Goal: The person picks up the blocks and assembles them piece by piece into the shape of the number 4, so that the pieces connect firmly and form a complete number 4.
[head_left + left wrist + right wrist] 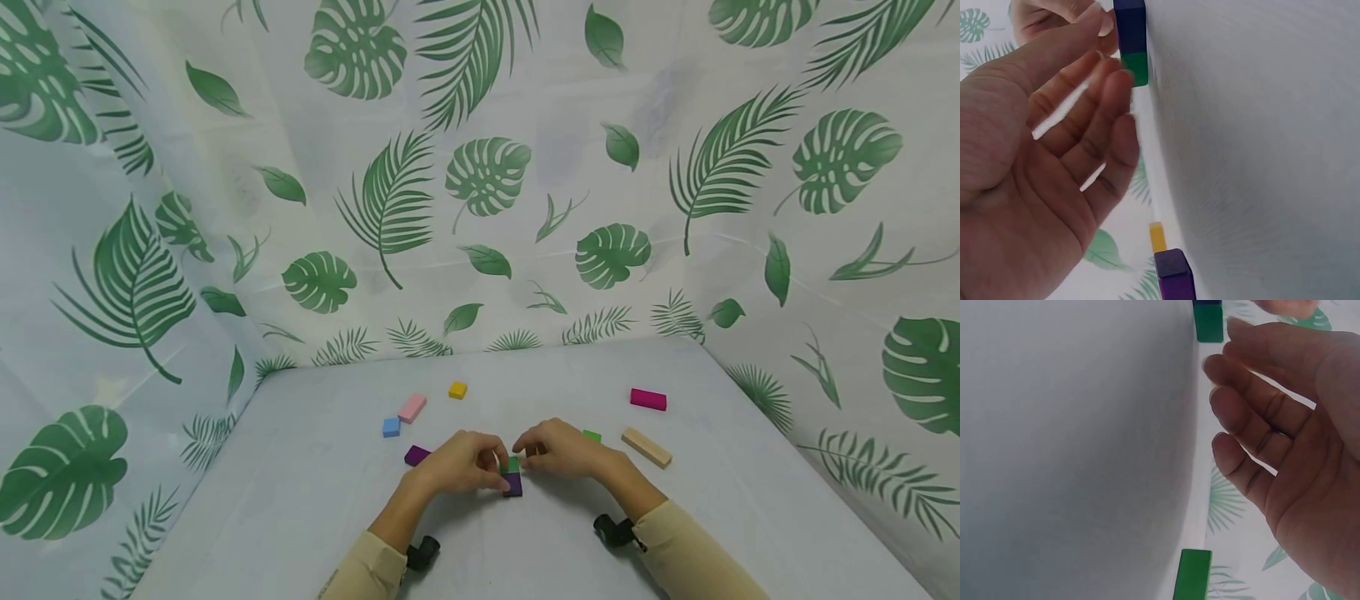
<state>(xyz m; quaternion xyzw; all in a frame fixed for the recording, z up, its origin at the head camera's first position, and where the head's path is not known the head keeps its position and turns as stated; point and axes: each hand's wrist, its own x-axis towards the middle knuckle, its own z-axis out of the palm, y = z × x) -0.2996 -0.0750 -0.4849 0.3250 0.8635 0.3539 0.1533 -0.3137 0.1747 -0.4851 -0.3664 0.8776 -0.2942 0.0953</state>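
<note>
A dark purple block (pixel 513 485) and a green block (pixel 511 464) stand end to end on the table, the purple one nearer me. My left hand (pixel 465 461) is at their left side. Its thumb tip overlaps the purple block's edge, and its loosely bent fingers lie close to the green block (pixel 1135 69) in the left wrist view. Just right of the pair hovers my right hand (pixel 561 450), fingers curved loosely around nothing. From the right wrist, its fingertips (pixel 1225 412) show apart from one another beside the green block.
Left of the hands lie a second purple block (pixel 417 455), a blue block (pixel 392 427), a pink block (pixel 412 407) and a yellow block (pixel 457 390). On the right are another green block (pixel 1193 575), a wooden block (pixel 647 447) and a magenta block (pixel 648 399). Leaf-print curtains enclose the table.
</note>
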